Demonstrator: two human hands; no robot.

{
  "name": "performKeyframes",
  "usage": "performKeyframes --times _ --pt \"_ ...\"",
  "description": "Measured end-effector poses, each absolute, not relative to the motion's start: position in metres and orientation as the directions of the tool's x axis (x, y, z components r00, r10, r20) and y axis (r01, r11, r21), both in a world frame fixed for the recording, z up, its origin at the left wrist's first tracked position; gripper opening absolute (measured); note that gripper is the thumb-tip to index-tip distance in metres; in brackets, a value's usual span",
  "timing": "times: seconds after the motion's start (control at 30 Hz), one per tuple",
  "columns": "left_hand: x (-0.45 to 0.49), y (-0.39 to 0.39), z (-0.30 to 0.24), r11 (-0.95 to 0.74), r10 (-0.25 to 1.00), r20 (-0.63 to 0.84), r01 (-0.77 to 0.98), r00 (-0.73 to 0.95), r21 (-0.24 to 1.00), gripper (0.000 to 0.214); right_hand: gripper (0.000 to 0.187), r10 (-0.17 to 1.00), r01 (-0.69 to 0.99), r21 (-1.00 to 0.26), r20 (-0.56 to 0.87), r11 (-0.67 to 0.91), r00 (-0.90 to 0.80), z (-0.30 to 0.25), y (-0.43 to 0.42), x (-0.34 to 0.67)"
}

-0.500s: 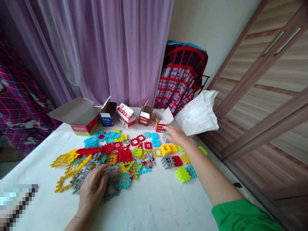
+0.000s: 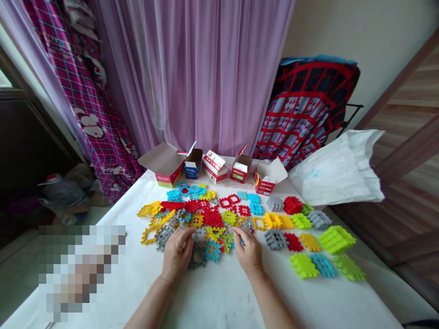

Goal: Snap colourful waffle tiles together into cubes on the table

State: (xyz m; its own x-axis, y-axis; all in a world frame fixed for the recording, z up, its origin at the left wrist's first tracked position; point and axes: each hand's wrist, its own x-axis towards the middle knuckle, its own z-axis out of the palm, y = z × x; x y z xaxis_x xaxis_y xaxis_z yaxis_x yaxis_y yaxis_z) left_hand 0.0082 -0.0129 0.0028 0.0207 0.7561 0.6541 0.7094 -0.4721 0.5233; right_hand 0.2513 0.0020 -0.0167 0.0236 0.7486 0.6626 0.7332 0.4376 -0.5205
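Note:
A heap of toothed plastic building panels in red, yellow, blue, lime and grey lies before me. My left hand is at the heap's near left, fingers curled inward beside a grey panel. Its fingertips are partly hidden, so I cannot make out what is in them. My right hand rests at the near right edge of the heap. Its thumb and fingers are drawn together close to a grey triangular piece and a lime triangular piece; anything between them is too small to name. A blue window panel lies between the hands.
Rows of sorted panels and stacks, such as a lime stack and a grey stack, lie on the right. Several open cartons, among them a blue box, line the back edge. A white bag stands at the back right.
My right hand has come back from beside the red box at the far right to the heap's near edge. My left hand stays by the grey panels. The view has swung left.

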Motion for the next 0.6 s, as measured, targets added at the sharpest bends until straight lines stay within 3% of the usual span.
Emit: performKeyframes --times 0.23,0.3,0.43,0.6 --pt "-0.006 -0.005 0.018 -0.49 0.697 0.715 0.765 0.056 0.418 0.023 0.028 0.737 0.691 -0.573 0.67 0.44 0.086 -0.022 0.001 0.253" --pt "-0.027 0.012 0.031 -0.417 0.721 0.692 0.826 0.048 0.378 0.025 0.027 0.738 0.677 -0.586 0.668 0.446 0.092 -0.024 0.002 0.254" --pt "-0.071 0.05 0.057 -0.191 0.879 0.473 0.955 0.063 0.226 0.033 0.027 0.737 0.665 -0.591 0.67 0.457 0.09 -0.027 0.004 0.255" --pt "-0.09 0.07 0.071 -0.186 0.941 0.312 0.969 0.128 0.162 0.021 0.029 0.716 0.662 -0.577 0.693 0.479 0.086 -0.03 0.005 0.255"
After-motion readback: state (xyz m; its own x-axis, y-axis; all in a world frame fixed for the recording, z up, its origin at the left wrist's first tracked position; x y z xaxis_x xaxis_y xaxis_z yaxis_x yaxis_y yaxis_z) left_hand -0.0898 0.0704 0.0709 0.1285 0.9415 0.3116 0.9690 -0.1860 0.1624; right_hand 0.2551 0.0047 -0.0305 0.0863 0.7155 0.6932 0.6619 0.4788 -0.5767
